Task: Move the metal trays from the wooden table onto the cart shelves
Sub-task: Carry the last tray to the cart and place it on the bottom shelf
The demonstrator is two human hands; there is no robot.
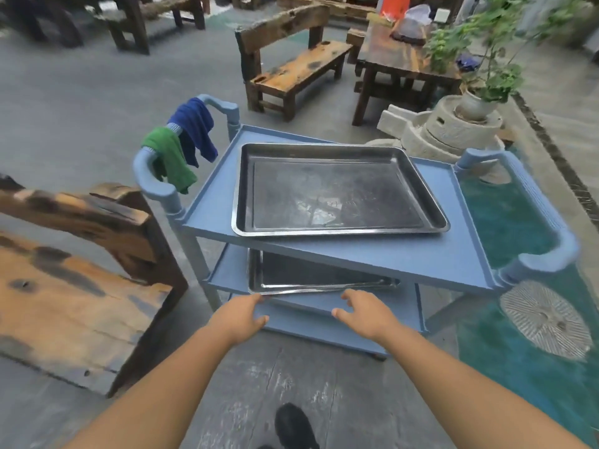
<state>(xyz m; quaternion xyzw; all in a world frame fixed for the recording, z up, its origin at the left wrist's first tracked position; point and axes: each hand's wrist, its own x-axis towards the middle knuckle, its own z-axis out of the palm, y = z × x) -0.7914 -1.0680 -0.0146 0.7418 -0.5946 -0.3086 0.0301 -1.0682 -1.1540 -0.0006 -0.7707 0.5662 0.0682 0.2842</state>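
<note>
A blue three-shelf cart [421, 264] stands in front of me. One large metal tray [337, 189] lies flat on its top shelf. A second metal tray [311, 277] lies on the middle shelf, mostly hidden under the top shelf, its near rim showing. My left hand [240, 315] reaches toward the tray's near left corner, fingertips at the rim, fingers loosely bent. My right hand [363, 311] hovers just in front of the tray's near edge, fingers spread and relaxed, holding nothing.
A green cloth [170, 157] and a blue cloth [194, 131] hang on the cart's left handle. A wooden bench [64, 280] is at my left; another bench [298, 66] and a wooden table [395, 56] stand beyond. A stone mill with a potted plant [453, 124] sits right.
</note>
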